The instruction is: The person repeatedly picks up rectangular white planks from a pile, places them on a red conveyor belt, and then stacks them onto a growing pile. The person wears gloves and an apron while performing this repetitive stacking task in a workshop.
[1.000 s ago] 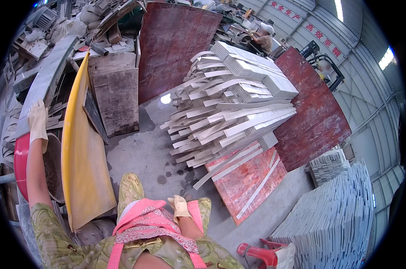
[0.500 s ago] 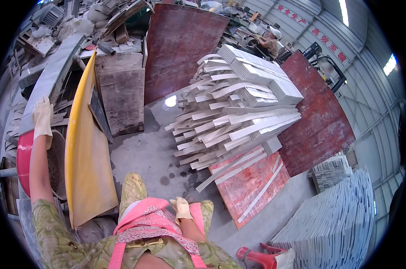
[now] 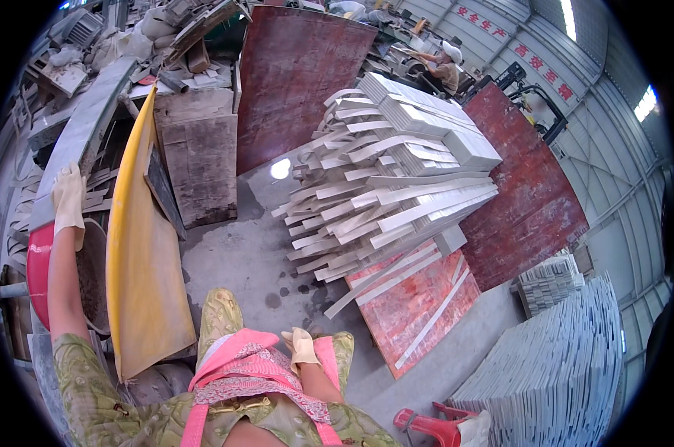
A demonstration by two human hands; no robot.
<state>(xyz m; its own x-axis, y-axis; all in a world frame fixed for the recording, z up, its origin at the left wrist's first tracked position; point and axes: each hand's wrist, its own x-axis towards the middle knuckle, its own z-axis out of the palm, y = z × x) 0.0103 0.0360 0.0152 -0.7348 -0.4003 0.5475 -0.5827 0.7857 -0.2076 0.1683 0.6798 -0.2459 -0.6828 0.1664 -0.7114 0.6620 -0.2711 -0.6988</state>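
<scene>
My left hand point(image 3: 70, 197), in a pale cream glove, rests with its fingers laid flat on a long grey stone strip point(image 3: 91, 123) at the left. Just below it is a red curved guard point(image 3: 40, 272), and right of my forearm stands a tall yellow curved panel point(image 3: 147, 276). My right hand point(image 3: 300, 347), also gloved, lies on my knee beside the pink apron point(image 3: 240, 357). Its thumb is apart from the fingers, and I see nothing in it.
A big stack of pale stone strips point(image 3: 396, 186) stands ahead, beside reddish boards point(image 3: 519, 197). Several thin slabs point(image 3: 545, 365) lean at the lower right, near a red stool point(image 3: 434, 428). A co-worker point(image 3: 445, 67) is at the back. Wooden boxing point(image 3: 197, 160) stands behind the yellow panel.
The view has shifted very slightly. My left hand remains on the strip with its fingers a little rearranged, and my right has stayed put. The co-worker at the back has stretched out an arm.
</scene>
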